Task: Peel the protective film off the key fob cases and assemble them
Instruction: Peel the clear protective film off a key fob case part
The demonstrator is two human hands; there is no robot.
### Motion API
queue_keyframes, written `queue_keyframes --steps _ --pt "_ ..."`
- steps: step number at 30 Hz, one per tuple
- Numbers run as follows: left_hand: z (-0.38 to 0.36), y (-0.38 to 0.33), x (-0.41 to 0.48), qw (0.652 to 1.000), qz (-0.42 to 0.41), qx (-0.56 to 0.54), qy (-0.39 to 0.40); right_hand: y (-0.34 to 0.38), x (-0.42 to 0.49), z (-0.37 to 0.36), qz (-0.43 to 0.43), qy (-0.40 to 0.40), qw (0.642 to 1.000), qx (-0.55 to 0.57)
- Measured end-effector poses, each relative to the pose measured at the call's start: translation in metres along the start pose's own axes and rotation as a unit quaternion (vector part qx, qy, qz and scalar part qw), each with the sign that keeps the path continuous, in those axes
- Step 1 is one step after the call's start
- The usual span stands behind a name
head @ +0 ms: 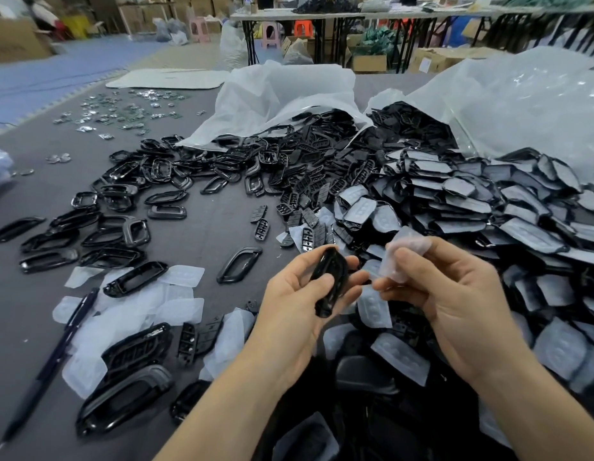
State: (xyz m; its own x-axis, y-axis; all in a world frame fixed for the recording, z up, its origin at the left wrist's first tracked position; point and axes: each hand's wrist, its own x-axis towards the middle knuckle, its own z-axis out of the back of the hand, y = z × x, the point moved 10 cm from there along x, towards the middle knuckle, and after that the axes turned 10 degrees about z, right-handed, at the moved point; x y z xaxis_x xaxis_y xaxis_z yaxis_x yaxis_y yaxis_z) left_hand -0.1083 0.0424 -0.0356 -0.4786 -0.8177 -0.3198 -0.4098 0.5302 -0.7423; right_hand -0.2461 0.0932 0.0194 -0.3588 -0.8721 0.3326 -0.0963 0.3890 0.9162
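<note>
Black and glossy, the key fob case [330, 284] stands nearly on edge in the left hand [295, 311], with the thumb pressed on its near side and the fingers curled behind it, above the grey bench [206, 234]. Just to its right, the right hand [455, 304] pinches a translucent piece of protective film [407, 257] between thumb and curled fingers; whether film and case touch cannot be told. Beyond and right of the hands spreads a heap of film-covered cases [472, 201]. To the left lie loose films [176, 307], scattered black frames [122, 234] and a dark pen [49, 364]. Farther back, white plastic bags [282, 94] spill more black parts.
</note>
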Motion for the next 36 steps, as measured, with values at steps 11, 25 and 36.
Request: queue_keyframes --steps 11,25,36 --pt "0.002 -0.008 0.002 0.998 -0.039 0.044 -0.015 -0.011 -0.003 -0.011 -0.056 0.023 0.995 0.083" --pt "0.001 -0.006 0.002 0.994 -0.045 0.102 -0.011 -0.015 -0.002 -0.003 -0.071 -0.021 0.992 0.101" --pt "-0.003 -0.001 0.002 0.989 -0.034 0.143 0.003 -0.012 -0.002 0.001 -0.063 -0.014 0.996 0.065"
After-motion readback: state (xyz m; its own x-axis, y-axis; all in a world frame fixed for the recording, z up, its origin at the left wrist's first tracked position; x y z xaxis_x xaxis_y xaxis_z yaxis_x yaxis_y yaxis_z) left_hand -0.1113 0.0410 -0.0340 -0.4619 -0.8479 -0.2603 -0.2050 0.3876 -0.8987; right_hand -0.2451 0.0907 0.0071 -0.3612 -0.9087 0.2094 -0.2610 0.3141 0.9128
